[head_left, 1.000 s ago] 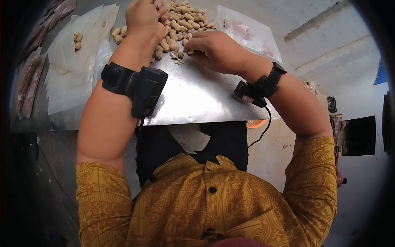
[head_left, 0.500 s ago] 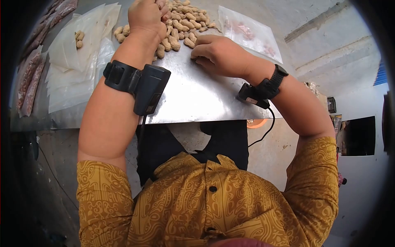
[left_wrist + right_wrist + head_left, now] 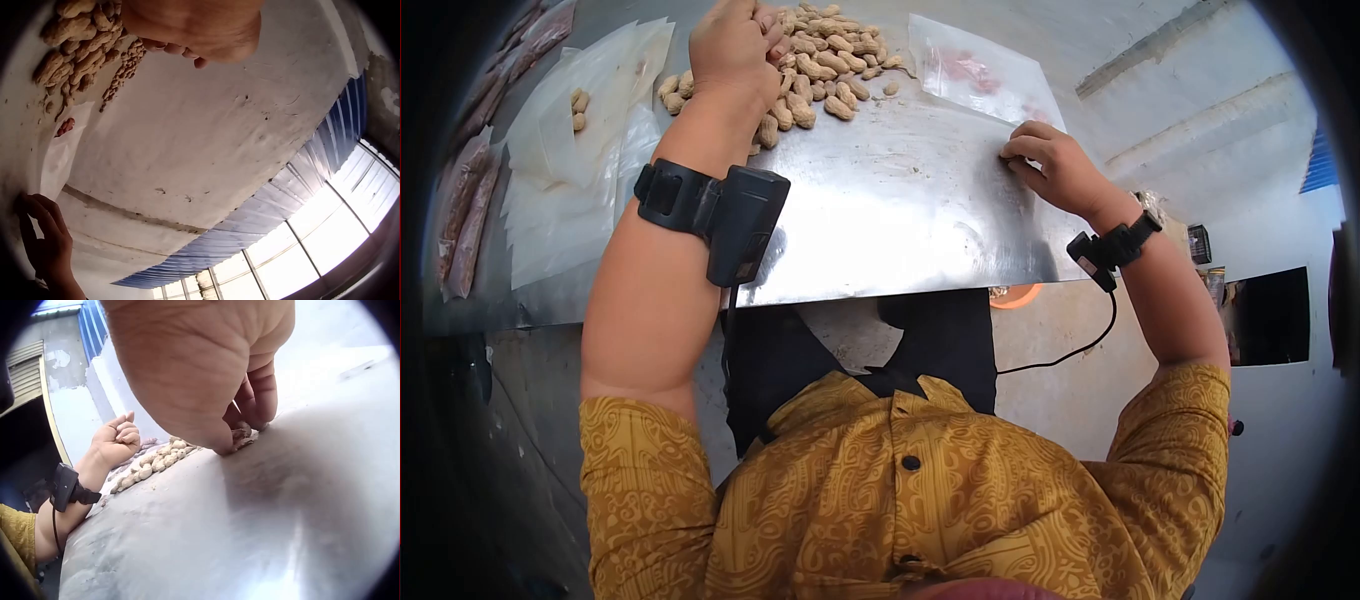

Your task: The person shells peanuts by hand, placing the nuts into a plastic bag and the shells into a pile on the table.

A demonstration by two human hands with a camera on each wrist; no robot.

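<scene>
My left hand (image 3: 735, 45) is held up at the left side of a pile of unshelled peanuts (image 3: 830, 60). Its fingers are curled in, as the right wrist view also shows for the left hand (image 3: 115, 442), with nothing visible inside them. Away to the right, my right hand (image 3: 1060, 170) is low over the metal tabletop (image 3: 880, 210). Between its thumb and fingers it pinches broken peanut shell pieces (image 3: 242, 434), right at the table surface. A single small peanut (image 3: 891, 88) lies apart at the pile's right edge.
A clear plastic bag (image 3: 985, 70) with reddish kernels lies behind the right hand. Flat plastic bags (image 3: 565, 190) are stacked at the left, several peanuts (image 3: 579, 108) on top. Filled long bags (image 3: 468, 210) lie farther left. An orange basin (image 3: 1018, 295) shows below the table edge.
My right hand has moved right, from the pile's front edge across the tabletop. Shell bits that lay before the pile are gone from there. The left hand stays by the pile.
</scene>
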